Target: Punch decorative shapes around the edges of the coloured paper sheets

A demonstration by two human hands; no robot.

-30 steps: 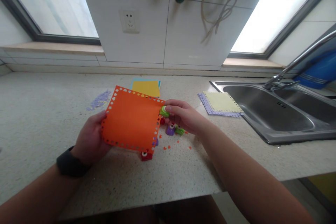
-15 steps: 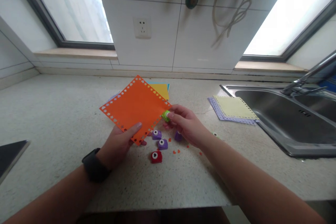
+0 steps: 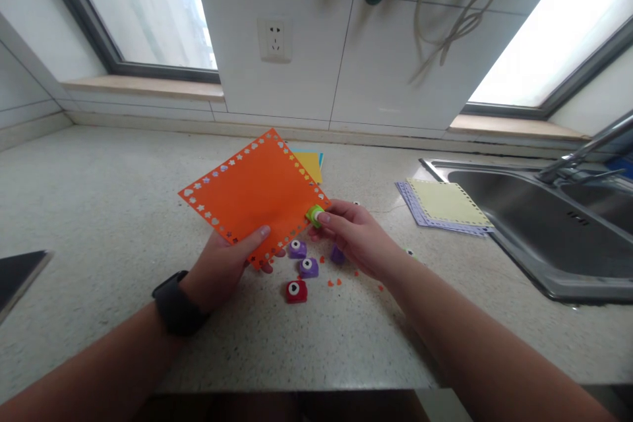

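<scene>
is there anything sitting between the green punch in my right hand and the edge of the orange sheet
Nothing visible is. Your right hand holds the green punch at the orange sheet's edge, near its right corner. Your left hand grips near the lower corner, apart from the punch.

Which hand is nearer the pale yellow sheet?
Right: the right hand, pinching the green punch, is left of the pale yellow sheet; the left hand, gripping the orange sheet, is farther left.
</scene>
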